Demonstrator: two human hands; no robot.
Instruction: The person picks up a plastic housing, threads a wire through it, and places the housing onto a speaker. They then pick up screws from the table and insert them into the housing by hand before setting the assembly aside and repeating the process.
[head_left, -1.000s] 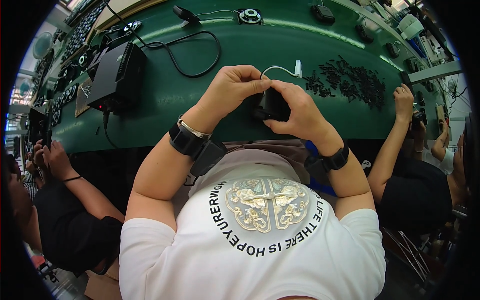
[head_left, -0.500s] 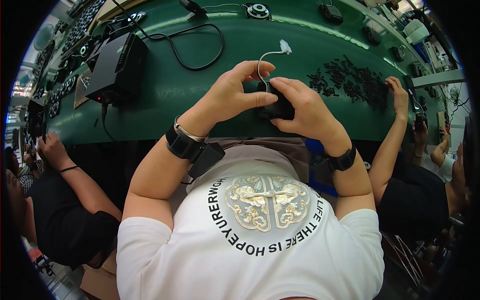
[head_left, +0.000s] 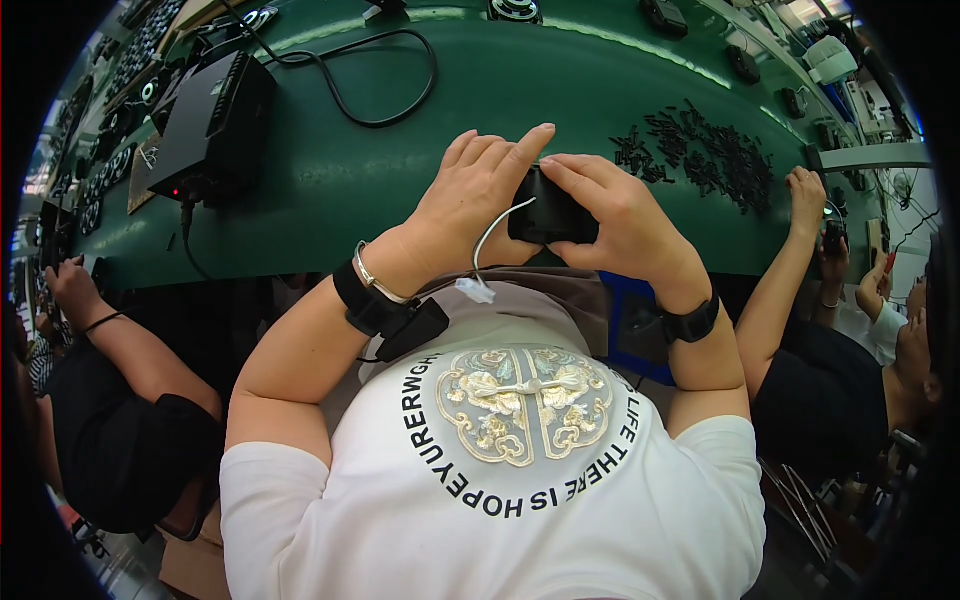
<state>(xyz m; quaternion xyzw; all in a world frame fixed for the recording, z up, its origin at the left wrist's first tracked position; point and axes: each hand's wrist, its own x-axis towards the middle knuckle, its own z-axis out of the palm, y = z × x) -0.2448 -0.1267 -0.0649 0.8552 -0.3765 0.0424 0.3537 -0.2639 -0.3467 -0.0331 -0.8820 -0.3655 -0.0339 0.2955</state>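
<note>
Above the near edge of the green table, both my hands hold a small glossy black housing. My left hand is closed on its left side, index finger stretched past the upper corner. On the opposite side my right hand grips it, with fingers along the top and the thumb beneath. A thin pale cable curves from the housing's left part toward my body. It ends in a whitish plug that hangs in front of my shirt. My fingers hide parts of the housing's sides.
A black power unit with a red light and a looped black cord lies left on the table. Many small black pieces are spread at right. A round speaker sits at the far edge. Co-workers' arms flank me.
The cable and its plug have swung from the far side of the housing down toward my body. My left hand has shifted its fingers, and the housing is turned. The view has moved slightly.
</note>
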